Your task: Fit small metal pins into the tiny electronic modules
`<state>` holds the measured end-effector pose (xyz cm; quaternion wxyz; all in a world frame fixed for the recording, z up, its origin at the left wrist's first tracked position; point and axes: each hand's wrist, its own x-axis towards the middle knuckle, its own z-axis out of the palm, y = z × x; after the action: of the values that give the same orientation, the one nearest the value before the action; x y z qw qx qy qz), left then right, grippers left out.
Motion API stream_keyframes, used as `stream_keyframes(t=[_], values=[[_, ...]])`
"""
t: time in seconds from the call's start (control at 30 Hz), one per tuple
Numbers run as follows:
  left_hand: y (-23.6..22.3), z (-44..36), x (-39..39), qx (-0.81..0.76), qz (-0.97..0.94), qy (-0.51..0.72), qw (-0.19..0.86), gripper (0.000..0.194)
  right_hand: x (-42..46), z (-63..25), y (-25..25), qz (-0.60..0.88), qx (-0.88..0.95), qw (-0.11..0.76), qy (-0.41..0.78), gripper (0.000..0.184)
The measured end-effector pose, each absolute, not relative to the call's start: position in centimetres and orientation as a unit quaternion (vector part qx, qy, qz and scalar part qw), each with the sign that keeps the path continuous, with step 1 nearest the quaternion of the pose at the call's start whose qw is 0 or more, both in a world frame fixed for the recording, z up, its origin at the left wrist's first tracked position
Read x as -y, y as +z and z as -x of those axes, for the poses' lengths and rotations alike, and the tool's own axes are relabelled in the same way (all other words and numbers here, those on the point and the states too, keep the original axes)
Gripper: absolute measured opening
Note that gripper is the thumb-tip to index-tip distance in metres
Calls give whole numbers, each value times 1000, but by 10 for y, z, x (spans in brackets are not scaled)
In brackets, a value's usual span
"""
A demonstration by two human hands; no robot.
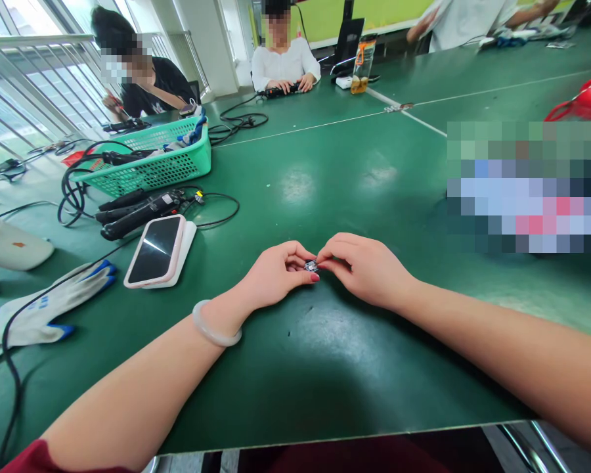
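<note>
The left hand [277,277] pinches a small part [310,266] over the bench [335,368], probably steadying it; the right hand [367,268] grips its edge.

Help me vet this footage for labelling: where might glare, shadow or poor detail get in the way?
Head view: glare patches on the green table, a streak across the phone; head view: dark shadow beneath the right hand; head view: the small shiny part too tiny to identify.
</note>
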<state>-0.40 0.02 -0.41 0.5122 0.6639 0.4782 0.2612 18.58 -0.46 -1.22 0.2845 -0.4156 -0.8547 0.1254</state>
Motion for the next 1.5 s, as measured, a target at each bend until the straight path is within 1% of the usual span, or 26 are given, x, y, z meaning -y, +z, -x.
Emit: stream_keyframes(t=[0.13,0.27,0.37,0.57,0.63,0.73,0.83,0.93,1.0,1.03,1.07,1.13,1.17,1.2,1.23,1.3,1.4,1.5], values=[[-4,5,-2,-473,-645,280,530,24,4,-188,-12,426,846,292,131,9],[-3,7,-4,-481,-631,292,534,26,2,-189,-13,451,843,263,130,16],[-2,6,-3,-480,-622,294,545,29,1,-188,-16,450,845,260,124,18],[3,5,1,-424,-552,310,648,37,1,-182,-21,435,859,261,76,26],[4,4,2,-416,-538,309,665,37,1,-180,-23,430,864,256,53,28],[5,4,3,-432,-528,305,665,35,1,-178,-24,421,874,239,39,32],[2,6,0,-456,-516,328,646,35,1,-176,-24,423,881,210,30,38],[1,15,-8,-508,-529,358,578,35,3,-175,-22,434,885,167,26,40],[2,27,-15,-555,-585,338,485,34,4,-174,-20,443,881,159,39,38],[4,34,-18,-583,-623,315,415,34,3,-174,-19,445,880,158,51,36],[7,41,-20,-613,-665,282,320,33,3,-173,-19,446,879,159,65,34],[13,56,-23,-663,-717,189,98,35,-1,-173,-18,449,871,170,105,32],[16,62,-23,-689,-712,132,13,39,-4,-173,-18,455,862,182,129,31],[19,68,-23,-708,-701,77,-43,41,-7,-173,-18,463,849,198,158,31],[22,74,-23,-719,-691,53,-63,42,-11,-174,-19,481,827,217,195,32],[24,83,-24,-729,-680,29,-71,41,-19,-177,-20,501,773,257,293,34],[23,96,-27,-729,-681,21,-69,36,-25,-184,-20,483,761,272,337,36],[19,106,-32,-723,-687,28,-64,32,-26,-191,-20,456,763,269,371,33]])
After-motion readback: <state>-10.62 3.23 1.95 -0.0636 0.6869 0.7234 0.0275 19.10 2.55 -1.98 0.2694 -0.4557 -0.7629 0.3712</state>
